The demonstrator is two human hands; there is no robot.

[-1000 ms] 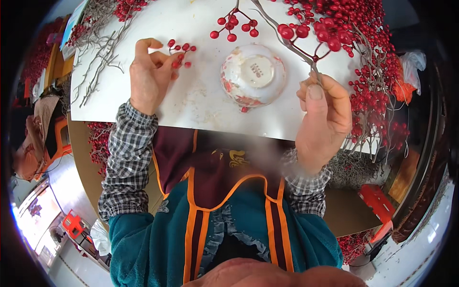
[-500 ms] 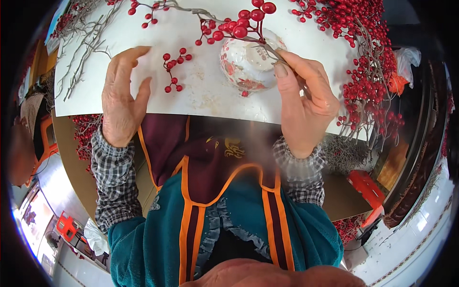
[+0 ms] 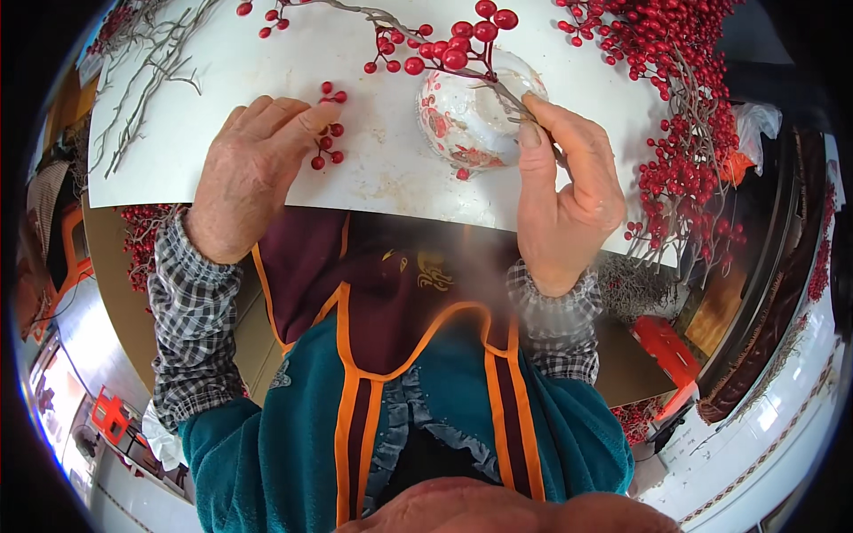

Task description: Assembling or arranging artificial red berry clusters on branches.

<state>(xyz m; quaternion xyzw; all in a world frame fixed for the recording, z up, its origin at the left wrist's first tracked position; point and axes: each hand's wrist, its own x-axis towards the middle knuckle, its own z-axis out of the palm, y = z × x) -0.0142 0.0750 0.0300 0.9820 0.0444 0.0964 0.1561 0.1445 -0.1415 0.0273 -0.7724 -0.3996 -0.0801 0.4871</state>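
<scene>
In the head view, with the right hand, pinching the berry branch near its lower end between thumb and forefinger, perhaps so that the red berries can stretch freely above the upturned bowl. With the left hand, holding bent fingers close together over the small berry sprig on the white table; impossible to tell if pinching it or only touching. At right, to be seen also: heaped berries, maybe for easy reach

No readable text, labels, brands or numbers. Gold emblem on maroon, orange-trimmed apron; nothing legible in it.
</scene>
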